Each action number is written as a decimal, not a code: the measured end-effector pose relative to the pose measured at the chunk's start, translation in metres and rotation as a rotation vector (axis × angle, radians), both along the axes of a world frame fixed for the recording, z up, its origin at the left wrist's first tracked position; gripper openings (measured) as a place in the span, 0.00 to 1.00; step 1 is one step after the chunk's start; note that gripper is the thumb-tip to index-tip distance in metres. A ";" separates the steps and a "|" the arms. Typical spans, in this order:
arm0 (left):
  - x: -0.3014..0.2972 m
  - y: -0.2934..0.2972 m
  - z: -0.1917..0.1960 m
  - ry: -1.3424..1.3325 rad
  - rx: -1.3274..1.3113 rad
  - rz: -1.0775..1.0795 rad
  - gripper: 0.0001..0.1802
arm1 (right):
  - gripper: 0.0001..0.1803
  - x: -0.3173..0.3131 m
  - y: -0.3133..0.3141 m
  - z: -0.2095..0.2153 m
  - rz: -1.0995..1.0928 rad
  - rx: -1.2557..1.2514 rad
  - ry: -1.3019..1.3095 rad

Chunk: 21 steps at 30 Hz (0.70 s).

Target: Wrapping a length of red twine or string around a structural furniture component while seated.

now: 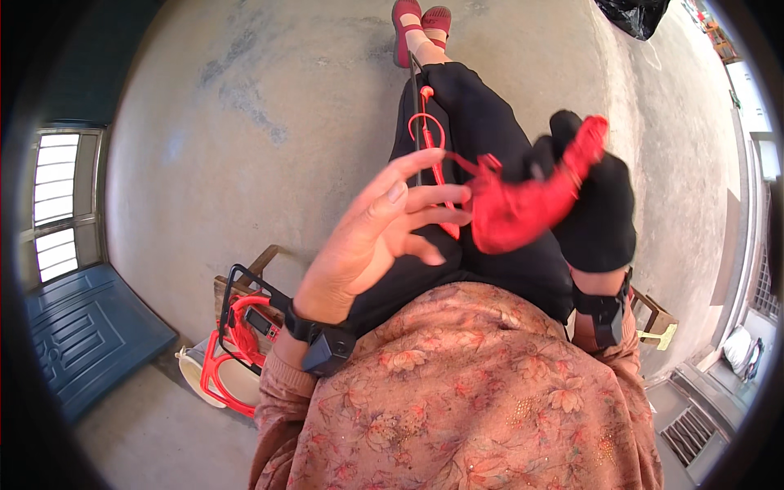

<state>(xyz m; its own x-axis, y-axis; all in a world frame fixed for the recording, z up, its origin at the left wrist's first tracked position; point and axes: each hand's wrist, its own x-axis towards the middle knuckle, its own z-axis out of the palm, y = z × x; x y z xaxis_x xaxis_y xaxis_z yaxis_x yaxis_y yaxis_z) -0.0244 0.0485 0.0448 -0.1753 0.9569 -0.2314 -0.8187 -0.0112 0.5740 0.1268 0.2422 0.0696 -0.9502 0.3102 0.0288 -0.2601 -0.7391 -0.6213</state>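
Observation:
My left hand point(367, 229) is bare, its fingers apart and slightly curled above my lap. Its fingertips are close to a thin red strand; whether they touch it I cannot tell. A black glove covers my right hand point(600, 204), which is closed on a red bundle point(527, 208) that looks like folded strip or cord. Motion smears the bundle, so its exact kind is unclear. Between my legs a dark thin rod point(416, 106) runs lengthwise, and beside it lies a red cord point(431, 143) with a loop.
At the lower left, a small wooden stool point(265, 263) stands near red tubing point(214, 380) and a pale basin point(196, 377). A blue panelled door point(98, 335) is farther left. A black bag point(633, 16) lies at the far right, and another wooden piece point(653, 317) is beside my right forearm.

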 end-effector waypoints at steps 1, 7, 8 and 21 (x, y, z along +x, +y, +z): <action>0.002 0.004 0.003 0.001 0.001 -0.003 0.25 | 0.20 0.006 -0.004 0.001 0.061 0.001 0.102; -0.022 -0.034 -0.021 -0.451 0.341 0.246 0.29 | 0.20 0.015 -0.018 0.030 -0.094 -0.094 -0.492; -0.021 -0.044 -0.017 -0.447 0.340 0.241 0.29 | 0.18 0.018 -0.021 0.011 -0.079 0.220 -0.518; 0.019 -0.128 -0.013 0.249 -0.470 0.001 0.10 | 0.18 -0.029 -0.052 -0.070 0.190 1.182 -0.662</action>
<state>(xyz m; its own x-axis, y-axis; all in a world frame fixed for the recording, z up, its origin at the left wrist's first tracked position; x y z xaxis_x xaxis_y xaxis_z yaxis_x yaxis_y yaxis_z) -0.0059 -0.0799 0.0316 -0.2804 0.7597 -0.5867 -0.6573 0.2935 0.6941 0.0974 0.1906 -0.0004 -0.9145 0.2825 -0.2897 0.3752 0.3235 -0.8687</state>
